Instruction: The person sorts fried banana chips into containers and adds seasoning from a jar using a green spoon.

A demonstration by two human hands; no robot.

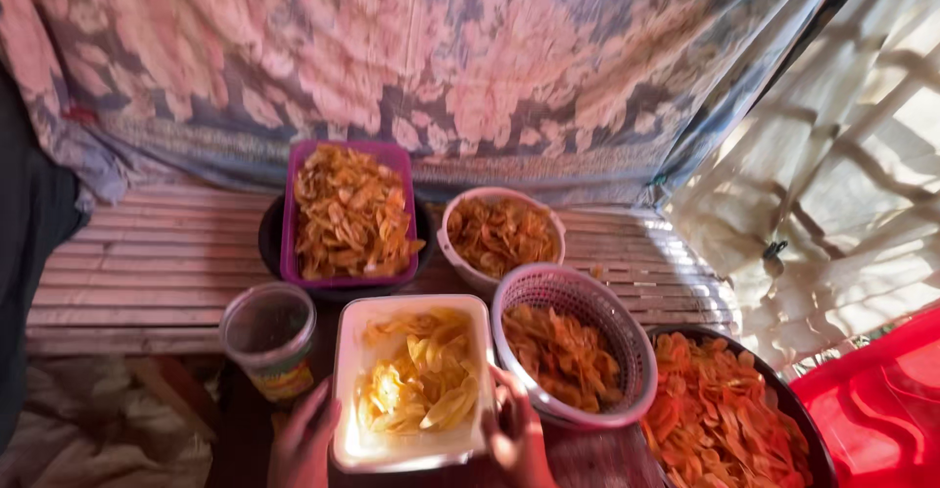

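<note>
Looking down from my head camera, I have a white tray [345,371] of pale yellow chips [423,378] in front of me, gripped at its two near corners. My left hand [304,439] is on the left edge, fingers curled up against the rim, closed on it. My right hand [517,431] clasps the right edge, thumb over the rim and fingers underneath, where I cannot see them.

The tray sits low in the middle of the view, over the slatted wooden counter [147,273]. Just left of it, by my left hand, stands a clear plastic jar [268,336] with its mouth open. Touching the tray's right side is a pink basket [587,302] holding orange-brown chips. Beyond the tray is a purple tub [290,214] heaped with golden chips, resting on a dark bowl [268,238]. Beside that is a white bowl [452,253] of darker chips. At the lower right a black bowl [783,390] holds reddish chips, and a red container [881,400] lies next to it. A flowered cloth [470,57] hangs behind everything.
</note>
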